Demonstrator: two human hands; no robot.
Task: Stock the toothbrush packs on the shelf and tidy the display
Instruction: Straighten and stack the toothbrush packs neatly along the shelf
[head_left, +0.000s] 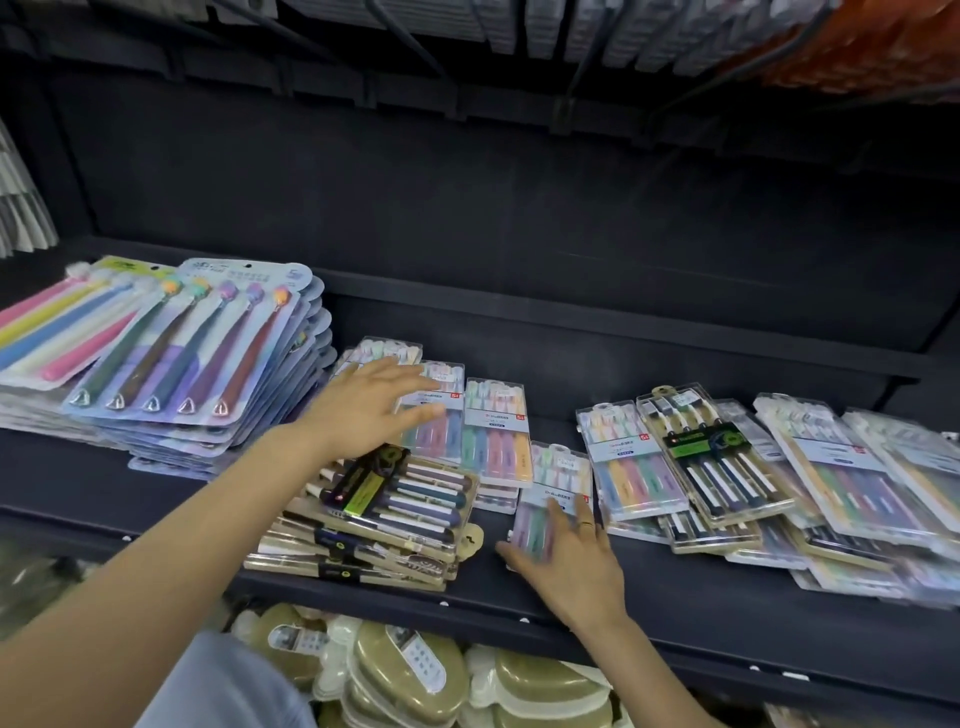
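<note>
One toothbrush pack (551, 491) lengthwise front-to-back under right hand (571, 556).

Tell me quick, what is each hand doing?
Left hand: open, fingers straight above the clear pastel toothbrush packs.
Right hand: open, fingers resting on one clear pastel toothbrush pack.
</note>
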